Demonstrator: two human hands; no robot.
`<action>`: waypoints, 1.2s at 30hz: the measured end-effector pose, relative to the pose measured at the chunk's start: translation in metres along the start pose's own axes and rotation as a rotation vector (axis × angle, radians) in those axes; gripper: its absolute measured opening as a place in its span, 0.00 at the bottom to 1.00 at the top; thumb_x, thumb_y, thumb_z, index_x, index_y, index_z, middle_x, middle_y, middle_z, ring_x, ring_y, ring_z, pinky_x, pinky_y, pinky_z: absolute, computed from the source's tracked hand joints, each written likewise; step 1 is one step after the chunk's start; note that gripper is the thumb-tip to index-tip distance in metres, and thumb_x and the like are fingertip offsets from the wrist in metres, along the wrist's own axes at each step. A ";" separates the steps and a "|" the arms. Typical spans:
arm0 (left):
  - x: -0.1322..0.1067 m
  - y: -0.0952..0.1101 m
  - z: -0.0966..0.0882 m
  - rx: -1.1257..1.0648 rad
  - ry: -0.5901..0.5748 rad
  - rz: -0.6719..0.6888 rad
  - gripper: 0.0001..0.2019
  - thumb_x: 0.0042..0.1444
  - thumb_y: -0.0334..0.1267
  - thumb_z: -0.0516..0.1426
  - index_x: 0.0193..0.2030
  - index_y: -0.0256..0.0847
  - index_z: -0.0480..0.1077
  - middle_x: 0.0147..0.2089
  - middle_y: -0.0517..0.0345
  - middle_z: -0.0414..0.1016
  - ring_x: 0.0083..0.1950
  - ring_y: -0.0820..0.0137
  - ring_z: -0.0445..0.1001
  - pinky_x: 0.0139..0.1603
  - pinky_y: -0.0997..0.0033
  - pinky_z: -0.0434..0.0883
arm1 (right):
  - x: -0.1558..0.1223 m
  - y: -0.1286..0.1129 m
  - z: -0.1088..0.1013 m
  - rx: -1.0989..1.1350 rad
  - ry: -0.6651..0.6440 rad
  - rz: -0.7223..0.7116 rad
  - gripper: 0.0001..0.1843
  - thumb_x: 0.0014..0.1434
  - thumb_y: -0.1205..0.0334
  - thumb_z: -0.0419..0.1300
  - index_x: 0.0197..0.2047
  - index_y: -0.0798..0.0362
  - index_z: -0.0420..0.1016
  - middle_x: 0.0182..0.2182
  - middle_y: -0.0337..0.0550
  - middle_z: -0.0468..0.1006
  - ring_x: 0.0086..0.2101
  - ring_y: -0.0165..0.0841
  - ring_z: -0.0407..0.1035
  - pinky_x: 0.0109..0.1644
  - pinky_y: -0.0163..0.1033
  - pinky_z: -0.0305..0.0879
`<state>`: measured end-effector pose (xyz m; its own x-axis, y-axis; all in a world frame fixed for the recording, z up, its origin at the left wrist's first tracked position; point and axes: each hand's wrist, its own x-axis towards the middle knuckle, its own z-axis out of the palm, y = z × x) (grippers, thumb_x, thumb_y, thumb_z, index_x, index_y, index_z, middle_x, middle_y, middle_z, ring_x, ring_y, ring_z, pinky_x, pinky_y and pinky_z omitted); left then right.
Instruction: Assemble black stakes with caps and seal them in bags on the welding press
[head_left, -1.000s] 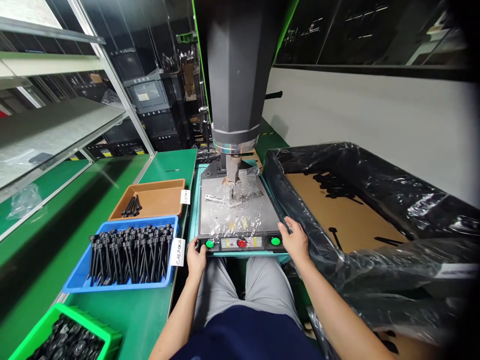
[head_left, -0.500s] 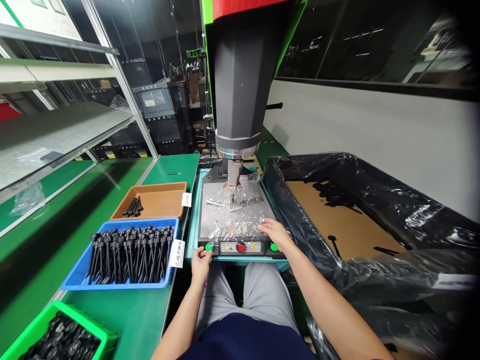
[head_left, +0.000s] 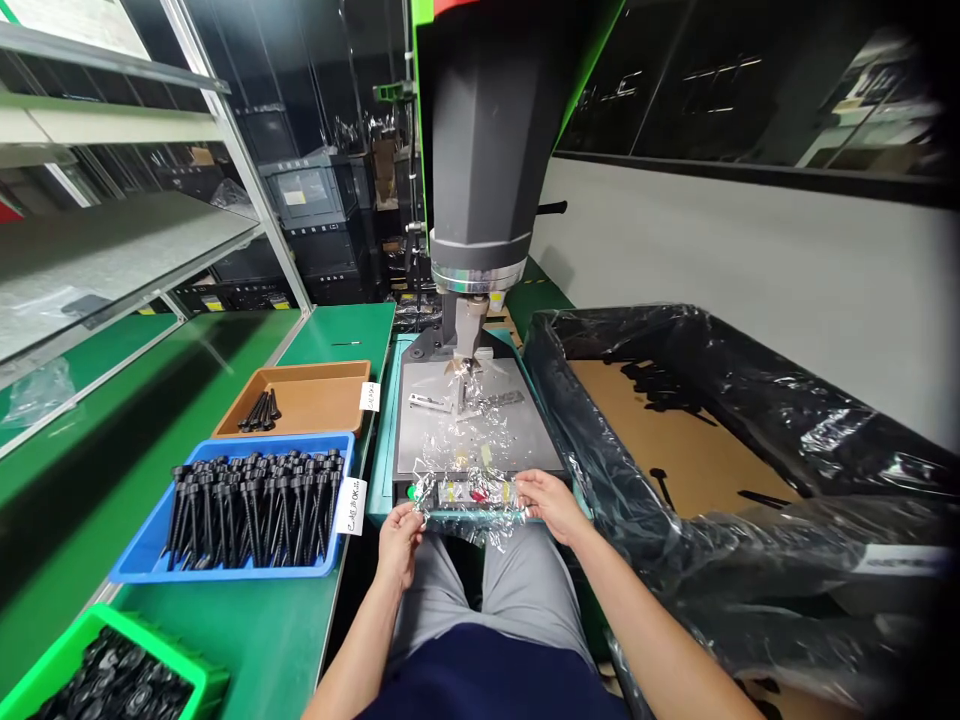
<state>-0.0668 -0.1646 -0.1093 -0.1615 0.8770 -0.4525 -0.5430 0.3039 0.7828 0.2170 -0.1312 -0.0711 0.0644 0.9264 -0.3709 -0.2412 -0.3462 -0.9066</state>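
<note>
A crinkled sheet of clear plastic film (head_left: 499, 530) stretches between my hands, over the front of the machine's metal base plate (head_left: 427, 450) and its button panel. My left hand (head_left: 399, 540) pinches the film's left side, just below the green button (head_left: 412, 492). The film's right side is between the fingers of my right hand (head_left: 553, 503), by the right end of the panel. Behind the film, the press head (head_left: 484, 160) hangs over the plate with its metal tip (head_left: 469, 325) down near a small fixture (head_left: 463, 392). The red button (head_left: 478, 495) shows through the film.
To the left are a blue tray (head_left: 225, 577) of black stemmed parts, a brown tray (head_left: 322, 385) with several more, and a green bin (head_left: 202, 665) of small black pieces. At right stands a plastic-lined box (head_left: 600, 440) holding black parts on cardboard.
Both hands have come nearer to my body, drawing the plastic film with them, so its near edge now hangs over the front panel. My right hand has dropped from the plate to the panel.
</note>
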 end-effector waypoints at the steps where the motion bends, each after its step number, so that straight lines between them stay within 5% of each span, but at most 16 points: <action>1: -0.004 -0.003 -0.003 0.007 0.000 -0.008 0.26 0.34 0.39 0.74 0.41 0.36 0.72 0.29 0.61 0.73 0.24 0.79 0.70 0.23 0.82 0.64 | -0.004 0.006 -0.002 -0.006 0.005 0.016 0.17 0.44 0.58 0.72 0.34 0.53 0.73 0.25 0.35 0.72 0.23 0.26 0.68 0.20 0.28 0.61; 11: -0.052 -0.039 -0.036 0.082 -0.042 -0.166 0.11 0.38 0.35 0.68 0.31 0.37 0.76 0.27 0.61 0.71 0.26 0.77 0.69 0.26 0.79 0.64 | -0.055 0.049 -0.014 -0.003 0.040 0.164 0.18 0.42 0.53 0.69 0.34 0.51 0.72 0.24 0.35 0.69 0.24 0.28 0.66 0.23 0.31 0.59; 19: -0.073 -0.052 -0.063 0.060 -0.023 -0.232 0.07 0.38 0.31 0.64 0.26 0.39 0.71 0.24 0.63 0.69 0.25 0.77 0.67 0.26 0.79 0.62 | -0.062 0.064 -0.013 0.016 0.000 0.214 0.17 0.42 0.53 0.69 0.34 0.51 0.71 0.24 0.35 0.69 0.23 0.27 0.64 0.23 0.30 0.57; 31: -0.073 -0.047 -0.051 0.081 -0.056 -0.238 0.10 0.38 0.32 0.64 0.23 0.39 0.66 0.30 0.61 0.74 0.30 0.75 0.71 0.29 0.79 0.63 | -0.055 0.091 -0.025 -0.072 0.053 0.198 0.18 0.43 0.54 0.70 0.36 0.52 0.75 0.28 0.38 0.75 0.29 0.31 0.72 0.31 0.33 0.68; 36: -0.066 -0.053 -0.056 0.106 -0.005 -0.223 0.12 0.35 0.31 0.66 0.25 0.39 0.65 0.31 0.61 0.74 0.29 0.76 0.71 0.27 0.79 0.63 | -0.037 0.102 -0.037 -0.215 0.271 0.047 0.26 0.41 0.50 0.70 0.43 0.51 0.74 0.40 0.50 0.79 0.42 0.41 0.76 0.44 0.45 0.73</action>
<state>-0.0733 -0.2598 -0.1447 -0.0431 0.7858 -0.6170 -0.4748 0.5273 0.7046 0.2256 -0.2067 -0.1574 0.3198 0.8456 -0.4273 -0.0426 -0.4377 -0.8981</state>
